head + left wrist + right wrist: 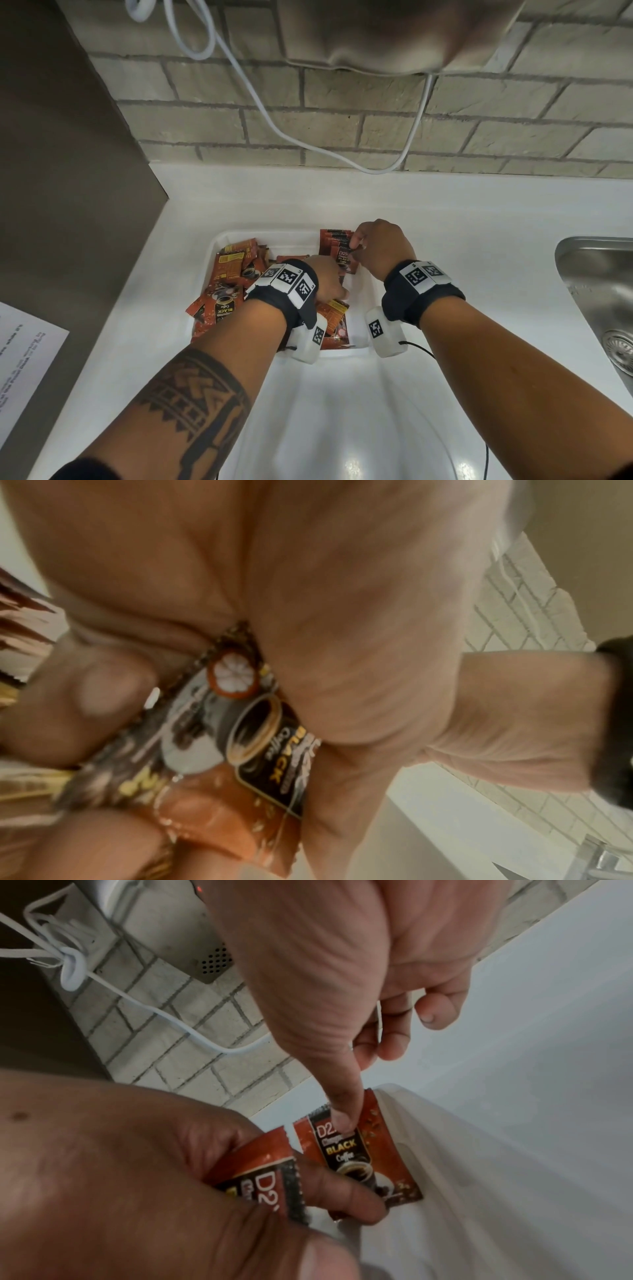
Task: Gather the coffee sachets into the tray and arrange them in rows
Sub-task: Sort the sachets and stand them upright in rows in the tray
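Observation:
A white tray (222, 237) sits on the white counter with several red-brown coffee sachets (233, 274) piled loosely in its left half. A short overlapping row of sachets (334, 240) lies at its far right. My right hand (376, 250) is over that row, its thumb pressing the face of the front sachet (369, 1153) beside the tray wall (445, 1150), the other fingers curled above it. My left hand (329, 277) is mid-tray, just left of it. It grips another sachet (260, 750), which also shows in the right wrist view (263, 1175).
A steel sink (599, 274) is set into the counter to the right. A white cable (274, 126) hangs down the brick wall behind the tray. A brown panel (68, 171) and a printed sheet (20, 349) are at the left.

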